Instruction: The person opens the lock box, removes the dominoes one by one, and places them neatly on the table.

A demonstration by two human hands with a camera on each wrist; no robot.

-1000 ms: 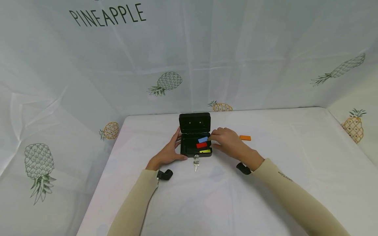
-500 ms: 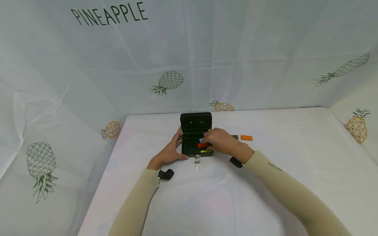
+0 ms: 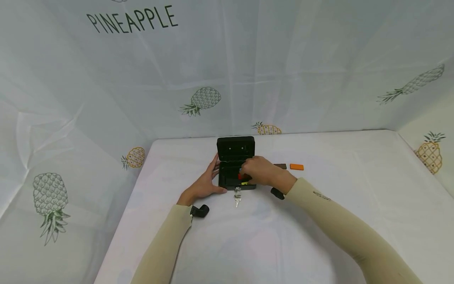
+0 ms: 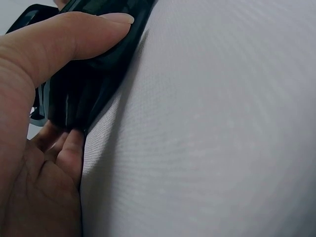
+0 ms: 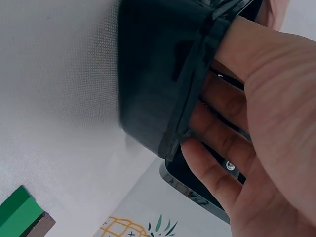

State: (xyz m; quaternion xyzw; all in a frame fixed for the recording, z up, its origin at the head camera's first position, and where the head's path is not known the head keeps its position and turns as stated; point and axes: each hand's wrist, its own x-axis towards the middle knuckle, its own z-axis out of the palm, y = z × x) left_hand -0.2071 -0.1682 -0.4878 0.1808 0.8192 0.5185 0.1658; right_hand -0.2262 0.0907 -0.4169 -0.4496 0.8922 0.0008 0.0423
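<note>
A small black cash box (image 3: 227, 179) stands on the white table with its lid (image 3: 235, 146) raised. My left hand (image 3: 203, 185) holds its left side, thumb along the front wall and fingers round the far side. Over the right wall reaches my right hand (image 3: 261, 171), fingers down inside the box; I cannot tell whether they grip anything. Bits of a red block (image 3: 240, 176), a yellow block (image 3: 244, 183) and a blue one show beside that hand, mostly hidden by it. Keys (image 3: 237, 197) hang from the lock at the front.
To the right of the box lie a dark brown block (image 3: 280, 166) and an orange block (image 3: 296, 167). The right wrist view shows a green block face (image 5: 19, 212) on the table. A pineapple-print curtain (image 3: 301, 79) stands behind the table.
My right hand has moved left, from the box's right edge into it, covering more of the blocks. The brown block has come into sight behind it. The left hand stays on the box.
</note>
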